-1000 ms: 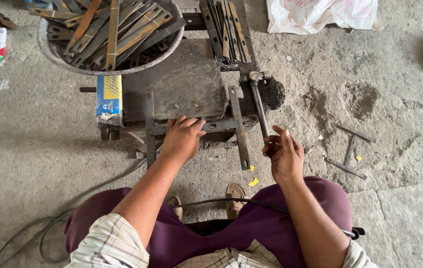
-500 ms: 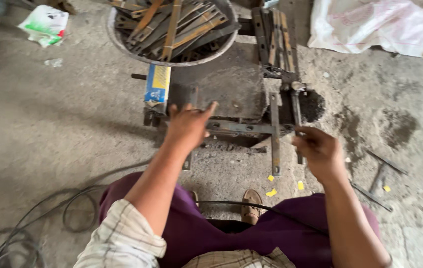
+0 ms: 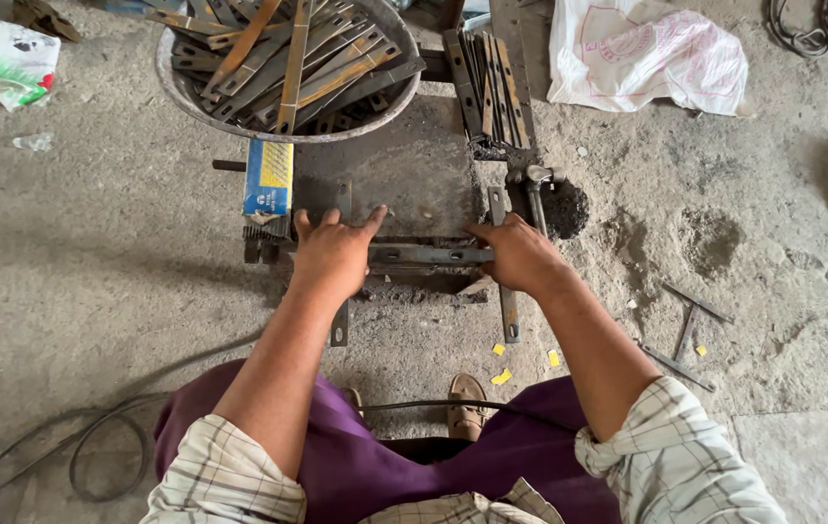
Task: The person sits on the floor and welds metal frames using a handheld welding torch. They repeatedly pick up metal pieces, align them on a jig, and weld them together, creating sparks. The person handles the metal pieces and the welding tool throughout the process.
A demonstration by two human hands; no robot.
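Fingers of the left hand (image 3: pixel 333 254) lie spread and flat on the left end of a flat steel bar (image 3: pixel 424 255) that crosses a dark metal jig plate (image 3: pixel 404 180). Right of it, the right hand (image 3: pixel 521 254) closes its fingers on the bar's other end (thumb hidden). Beyond the plate sits a basin of metal strips (image 3: pixel 288 58); a blue box (image 3: pixel 268 177) touches the plate's left edge.

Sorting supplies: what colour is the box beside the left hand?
Blue with a yellow panel: the box, clearest in the head view.
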